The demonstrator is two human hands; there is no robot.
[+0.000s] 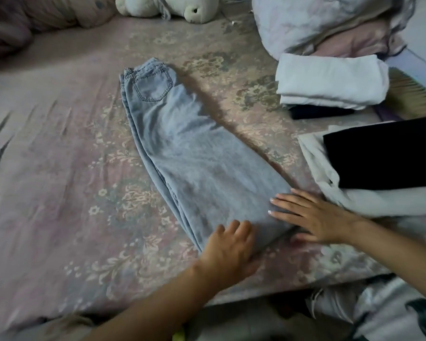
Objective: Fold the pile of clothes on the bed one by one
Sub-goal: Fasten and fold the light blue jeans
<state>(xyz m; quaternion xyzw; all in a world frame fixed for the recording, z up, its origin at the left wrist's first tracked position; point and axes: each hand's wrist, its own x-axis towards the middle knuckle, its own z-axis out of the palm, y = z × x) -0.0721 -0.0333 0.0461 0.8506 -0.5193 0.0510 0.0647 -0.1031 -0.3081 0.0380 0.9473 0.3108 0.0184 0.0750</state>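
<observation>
**Smoothing the hems before the next fold**

Both palms flat, fingers straight, gripping nothing: left hand and right hand pressing the leg ends of the jeans at 5 o'clock on the bed. Best to line up both hems, pinch them, then carry toward the waistband at 11 o'clock. Folded white stack at 2 o'clock, black garment at 3, just beside; plush toy at 12.

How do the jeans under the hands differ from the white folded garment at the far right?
The jeans are light blue denim; the white garment is plain white. The jeans lie stretched out long, legs stacked, both hands, left and right, flat at the hem; the white garment is a compact bundle, untouched. Both rest on the bed.
</observation>
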